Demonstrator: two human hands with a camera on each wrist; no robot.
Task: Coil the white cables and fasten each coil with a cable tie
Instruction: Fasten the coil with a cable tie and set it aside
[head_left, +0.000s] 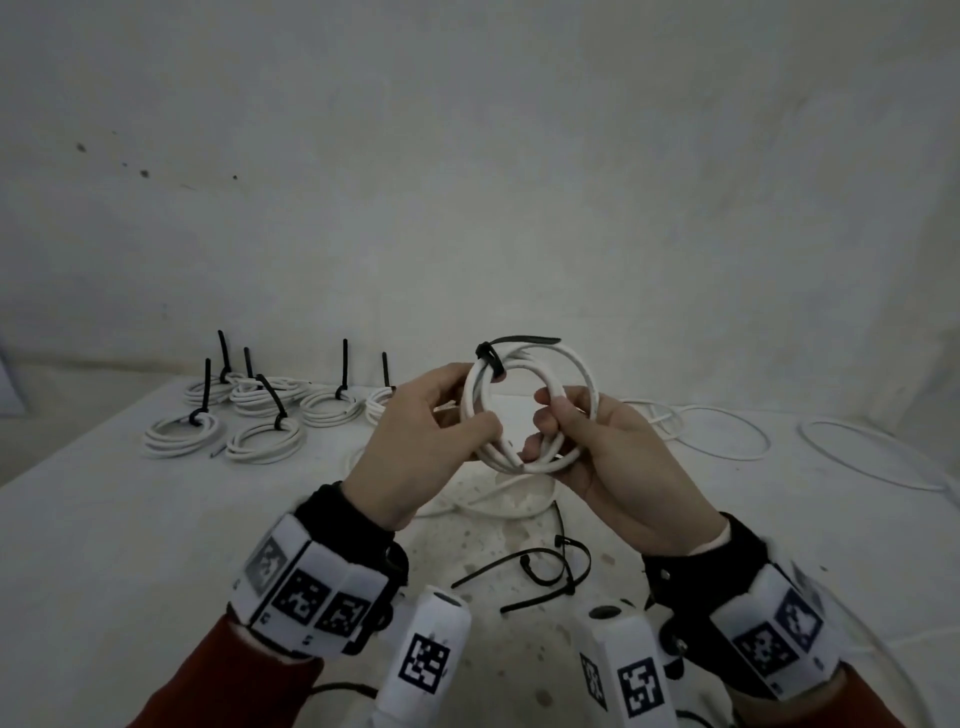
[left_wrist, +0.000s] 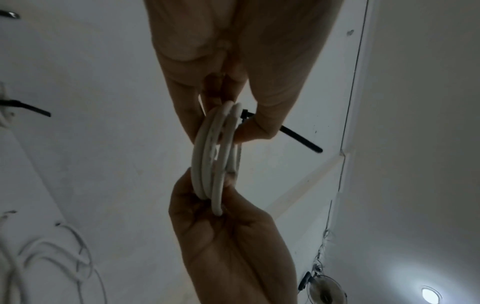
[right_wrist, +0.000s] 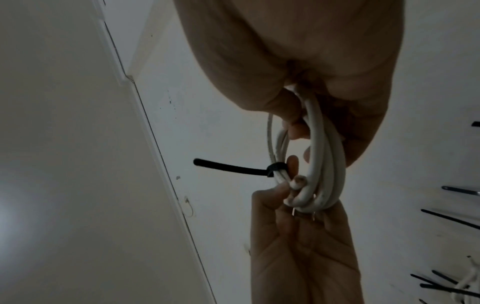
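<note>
I hold a white cable coil (head_left: 524, 410) upright above the table between both hands. A black cable tie (head_left: 491, 358) wraps its top left, and the tie's tail (head_left: 535, 340) points right. My left hand (head_left: 415, 436) pinches the coil's left side. My right hand (head_left: 597, 447) grips the coil's right and lower side, fingers curled through the ring. In the left wrist view the coil (left_wrist: 215, 156) stands edge-on with the tie's tail (left_wrist: 301, 142) sticking out. In the right wrist view the coil (right_wrist: 319, 164) shows a cut cable end (right_wrist: 297, 182) beside the tie (right_wrist: 275, 167).
Several tied coils (head_left: 260, 415) lie at the table's far left, tie tails pointing up. Loose white cables (head_left: 727, 431) sprawl at the right and below my hands. Loose black cable ties (head_left: 540, 571) lie near the front. A pale wall (head_left: 467, 182) stands behind the table.
</note>
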